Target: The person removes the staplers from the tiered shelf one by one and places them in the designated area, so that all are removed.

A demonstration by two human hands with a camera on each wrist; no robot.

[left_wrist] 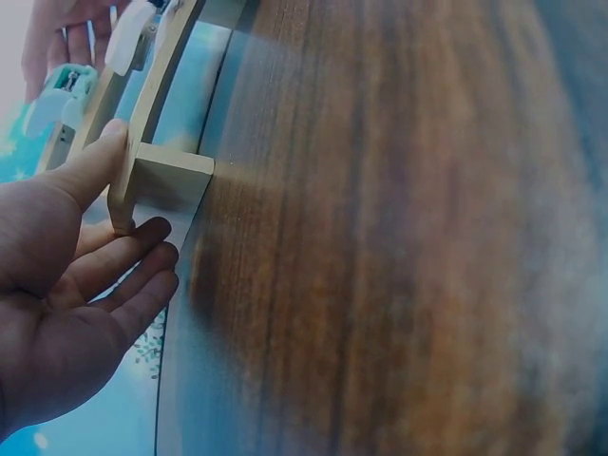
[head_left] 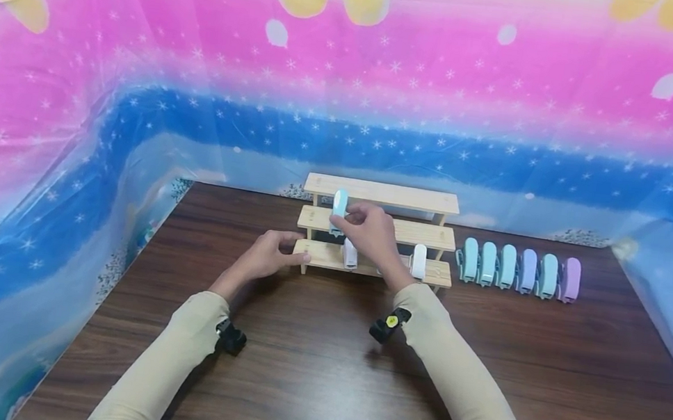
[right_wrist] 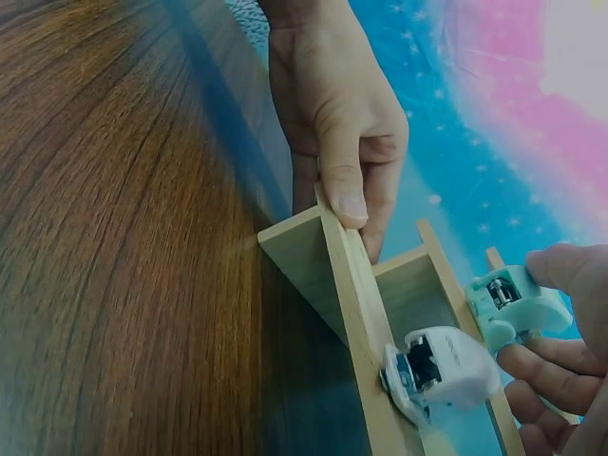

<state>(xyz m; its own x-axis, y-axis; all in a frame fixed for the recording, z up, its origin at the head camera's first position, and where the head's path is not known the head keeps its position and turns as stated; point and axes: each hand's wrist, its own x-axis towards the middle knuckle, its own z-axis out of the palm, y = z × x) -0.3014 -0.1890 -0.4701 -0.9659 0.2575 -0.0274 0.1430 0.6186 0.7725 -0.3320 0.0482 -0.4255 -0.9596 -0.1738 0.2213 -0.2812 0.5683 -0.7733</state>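
My right hand (head_left: 374, 232) pinches a turquoise mini stapler (head_left: 339, 210) between thumb and fingers, holding it upright at the left part of the middle step of a wooden three-step display rack (head_left: 383, 192). With thumb on top and fingers below, my left hand (head_left: 268, 254) grips the left end of the rack's lowest step. On that step stand a white mini stapler (head_left: 350, 255) near the middle and another white stapler (head_left: 418, 262) farther right; my right wrist hides part of the step between them. The right wrist view shows the turquoise stapler (right_wrist: 513, 302) beside the nearer white one (right_wrist: 446, 366).
To the right of the rack, a row of several mini staplers stands on the dark wood table (head_left: 305, 360): turquoise ones (head_left: 486, 263), a blue-violet one (head_left: 526, 270) and a purple one (head_left: 569, 279) at the end. A patterned cloth (head_left: 382, 145) hangs behind the table.
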